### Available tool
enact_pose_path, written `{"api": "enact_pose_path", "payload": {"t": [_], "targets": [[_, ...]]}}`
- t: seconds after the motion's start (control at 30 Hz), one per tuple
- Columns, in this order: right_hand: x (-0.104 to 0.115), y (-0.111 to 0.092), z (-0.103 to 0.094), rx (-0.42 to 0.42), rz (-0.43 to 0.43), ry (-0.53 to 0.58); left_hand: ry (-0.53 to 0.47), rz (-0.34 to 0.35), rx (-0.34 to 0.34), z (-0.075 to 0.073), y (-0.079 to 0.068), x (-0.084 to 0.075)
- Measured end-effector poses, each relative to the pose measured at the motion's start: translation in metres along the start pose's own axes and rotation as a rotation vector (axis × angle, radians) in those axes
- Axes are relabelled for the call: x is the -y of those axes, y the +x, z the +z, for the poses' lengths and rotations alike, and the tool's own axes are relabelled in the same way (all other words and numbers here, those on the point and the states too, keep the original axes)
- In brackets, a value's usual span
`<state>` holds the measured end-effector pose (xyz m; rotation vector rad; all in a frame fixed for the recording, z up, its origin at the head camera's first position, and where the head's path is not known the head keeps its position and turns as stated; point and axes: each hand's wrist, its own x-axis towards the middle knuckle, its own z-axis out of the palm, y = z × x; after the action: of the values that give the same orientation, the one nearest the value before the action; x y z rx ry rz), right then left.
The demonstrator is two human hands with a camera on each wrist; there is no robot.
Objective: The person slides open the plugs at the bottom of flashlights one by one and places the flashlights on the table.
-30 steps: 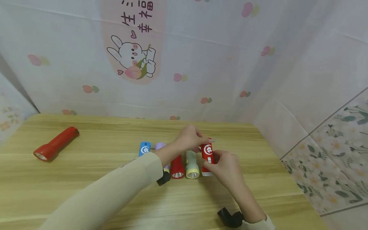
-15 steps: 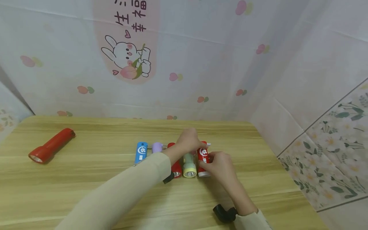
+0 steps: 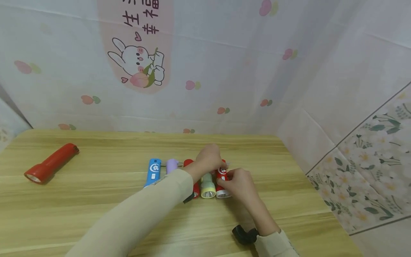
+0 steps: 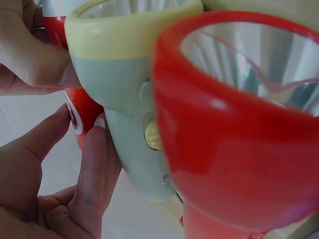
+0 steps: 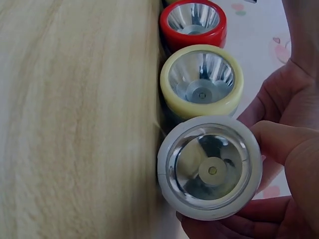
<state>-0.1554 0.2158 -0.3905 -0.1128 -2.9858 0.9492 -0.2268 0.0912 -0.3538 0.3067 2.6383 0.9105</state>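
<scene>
Both hands hold a red flashlight with a white rim (image 3: pixel 223 192) lying at the right end of a row on the table. My left hand (image 3: pixel 209 159) pinches its tail end between thumb and fingers. Around its body near the head, my right hand (image 3: pixel 239 182) curls its thumb and fingers. Beside it lies a pale green flashlight with a yellow rim (image 3: pixel 208 191), and then a red flashlight (image 4: pixel 234 164), partly covered by my left forearm. In the right wrist view the white-rimmed lens (image 5: pixel 212 169) faces the camera, close to the yellow rim (image 5: pixel 169 79).
Further left in the row are a lavender flashlight (image 3: pixel 171 166) and a blue flashlight (image 3: pixel 153 172), partly behind the left sleeve. A larger red flashlight (image 3: pixel 51 164) lies alone at the far left of the wooden table (image 3: pixel 106 153). A printed curtain (image 3: pixel 237 71) hangs behind.
The white-rimmed red flashlight has moved left, closer to the pale green one, with both hands on it. The whole head view has shifted slightly too.
</scene>
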Motion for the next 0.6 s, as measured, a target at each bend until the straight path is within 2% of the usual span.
{"api": "enact_pose_path", "payload": {"t": [0.2,0.43,0.6], "targets": [[-0.002,0.002,0.001,0.021,-0.014,0.002,0.067,0.005,-0.013,0.001,0.000,-0.002],[-0.006,0.003,0.002,0.026,-0.018,0.018,0.173,0.035,-0.072,0.007,0.001,-0.006],[-0.008,0.002,0.003,0.025,-0.026,0.021,0.189,0.034,-0.086,0.013,0.002,-0.009]]}}
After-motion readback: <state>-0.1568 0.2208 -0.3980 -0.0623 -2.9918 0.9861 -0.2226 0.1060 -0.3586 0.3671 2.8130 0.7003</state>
